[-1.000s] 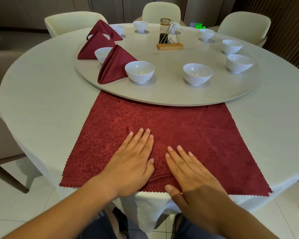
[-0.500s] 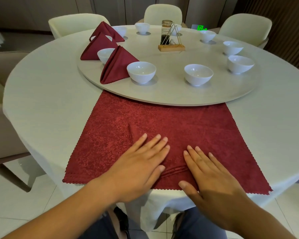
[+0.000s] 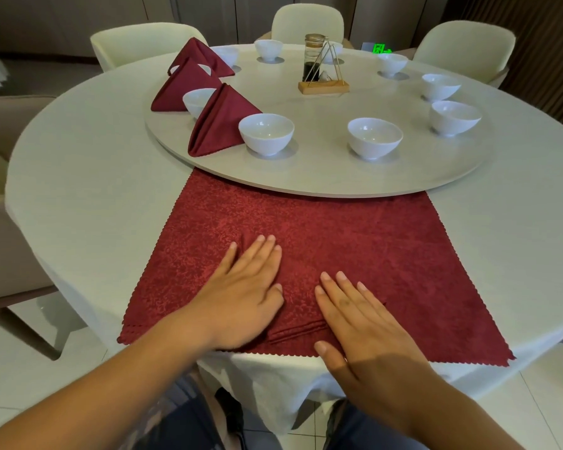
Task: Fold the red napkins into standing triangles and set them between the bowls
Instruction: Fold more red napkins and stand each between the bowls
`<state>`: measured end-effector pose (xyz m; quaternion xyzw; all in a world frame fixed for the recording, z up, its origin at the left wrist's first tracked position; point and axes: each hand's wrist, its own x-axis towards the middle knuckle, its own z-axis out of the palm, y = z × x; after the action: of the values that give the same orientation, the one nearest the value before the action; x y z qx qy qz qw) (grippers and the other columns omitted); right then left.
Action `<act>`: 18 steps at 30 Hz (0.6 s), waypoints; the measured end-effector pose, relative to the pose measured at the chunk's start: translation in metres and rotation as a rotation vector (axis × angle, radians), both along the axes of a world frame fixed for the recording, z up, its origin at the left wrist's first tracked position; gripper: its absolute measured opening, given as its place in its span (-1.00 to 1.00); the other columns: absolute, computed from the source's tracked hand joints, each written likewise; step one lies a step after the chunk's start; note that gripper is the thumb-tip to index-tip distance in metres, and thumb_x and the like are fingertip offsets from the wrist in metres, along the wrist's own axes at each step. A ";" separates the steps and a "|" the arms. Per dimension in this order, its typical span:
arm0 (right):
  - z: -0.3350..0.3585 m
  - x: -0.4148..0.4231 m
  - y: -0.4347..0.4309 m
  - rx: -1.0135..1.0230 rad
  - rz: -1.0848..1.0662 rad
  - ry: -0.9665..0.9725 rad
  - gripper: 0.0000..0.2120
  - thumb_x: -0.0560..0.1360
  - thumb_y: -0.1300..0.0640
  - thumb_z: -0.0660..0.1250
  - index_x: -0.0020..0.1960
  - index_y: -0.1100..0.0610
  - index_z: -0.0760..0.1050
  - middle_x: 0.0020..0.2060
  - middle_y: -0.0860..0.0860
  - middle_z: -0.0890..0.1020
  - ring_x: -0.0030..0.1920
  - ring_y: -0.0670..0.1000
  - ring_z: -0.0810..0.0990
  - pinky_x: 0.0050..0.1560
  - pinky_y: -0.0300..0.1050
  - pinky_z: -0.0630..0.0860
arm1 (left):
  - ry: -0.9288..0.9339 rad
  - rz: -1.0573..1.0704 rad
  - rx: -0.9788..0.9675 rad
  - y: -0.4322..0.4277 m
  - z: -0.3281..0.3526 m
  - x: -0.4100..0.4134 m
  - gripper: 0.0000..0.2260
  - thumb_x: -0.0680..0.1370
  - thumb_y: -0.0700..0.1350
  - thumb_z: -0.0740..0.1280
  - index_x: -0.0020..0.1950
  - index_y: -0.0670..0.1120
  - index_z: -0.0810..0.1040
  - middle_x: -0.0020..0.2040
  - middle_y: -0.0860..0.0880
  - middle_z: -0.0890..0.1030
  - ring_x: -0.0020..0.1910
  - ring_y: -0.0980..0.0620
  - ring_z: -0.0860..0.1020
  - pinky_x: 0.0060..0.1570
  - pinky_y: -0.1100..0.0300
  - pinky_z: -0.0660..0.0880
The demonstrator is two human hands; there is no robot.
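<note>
On napkin (image 3: pixel 306 303), hands closer together

We see both hands low in the frame, palms down and flat. The left hand (image 3: pixel 241 303) sits just left of center, fingers together and pointing up the frame, forearm running in from the lower left corner. The right hand (image 3: pixel 364 332) lies just beside it, fingers angled toward upper left, thumb tucked low.

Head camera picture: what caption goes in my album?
Both hands press a red napkin flat beside the bowls.
</note>
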<state>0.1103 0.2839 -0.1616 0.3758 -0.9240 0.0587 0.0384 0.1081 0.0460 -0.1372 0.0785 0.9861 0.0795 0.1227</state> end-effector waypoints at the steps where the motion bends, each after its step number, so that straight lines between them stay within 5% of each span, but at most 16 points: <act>1: 0.000 0.000 0.000 -0.002 0.002 -0.002 -0.41 0.67 -0.16 -0.02 0.60 0.13 0.18 0.61 0.02 0.15 0.62 -0.01 0.03 0.53 0.01 0.04 | -0.008 0.022 -0.026 -0.008 -0.001 -0.006 -0.35 0.58 0.17 -0.27 0.63 -0.01 -0.36 0.60 0.08 -0.41 0.52 0.20 -0.48 0.55 0.03 -0.41; 11: 0.004 -0.003 -0.002 -0.003 -0.003 -0.109 -0.34 0.65 -0.27 -0.22 0.62 0.05 0.11 0.62 -0.03 0.09 0.62 -0.07 -0.06 0.53 -0.05 -0.07 | 0.134 0.052 -0.064 -0.047 -0.011 -0.025 -0.20 0.48 0.26 -0.40 0.66 -0.09 -0.25 0.66 -0.03 -0.23 0.61 0.09 -0.32 0.59 0.03 -0.30; 13: 0.007 -0.003 -0.003 -0.038 0.011 -0.139 -0.29 0.59 -0.35 -0.32 0.63 -0.04 0.00 0.63 -0.08 -0.04 0.60 -0.12 -0.20 0.55 -0.09 -0.18 | 0.256 0.074 0.049 -0.046 -0.010 -0.020 -0.24 0.53 0.24 -0.26 0.68 -0.09 -0.04 0.68 -0.06 -0.07 0.65 0.03 -0.14 0.61 0.03 -0.16; 15: 0.013 -0.005 -0.005 -0.050 0.019 -0.190 -0.29 0.56 -0.41 -0.32 0.62 -0.15 -0.04 0.61 -0.14 -0.14 0.58 -0.15 -0.28 0.57 -0.14 -0.26 | 0.443 0.082 0.185 -0.044 -0.009 -0.013 -0.38 0.57 0.11 -0.02 0.58 -0.10 0.34 0.60 -0.08 0.27 0.57 -0.06 0.23 0.54 -0.02 0.20; 18: 0.028 -0.010 -0.008 -0.064 0.034 -0.061 -0.44 0.55 -0.30 0.07 0.46 -0.12 0.42 0.50 -0.03 0.36 0.53 0.02 0.25 0.51 0.01 0.21 | 0.573 0.112 0.345 -0.039 -0.008 -0.005 -0.68 0.55 -0.12 0.23 0.27 -0.05 0.58 0.28 0.07 0.49 0.14 0.09 0.49 0.04 0.21 0.46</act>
<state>0.1007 0.2759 -0.1333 0.3883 -0.9158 0.1003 0.0213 0.1032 0.0071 -0.1449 0.0631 0.9553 0.2265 -0.1791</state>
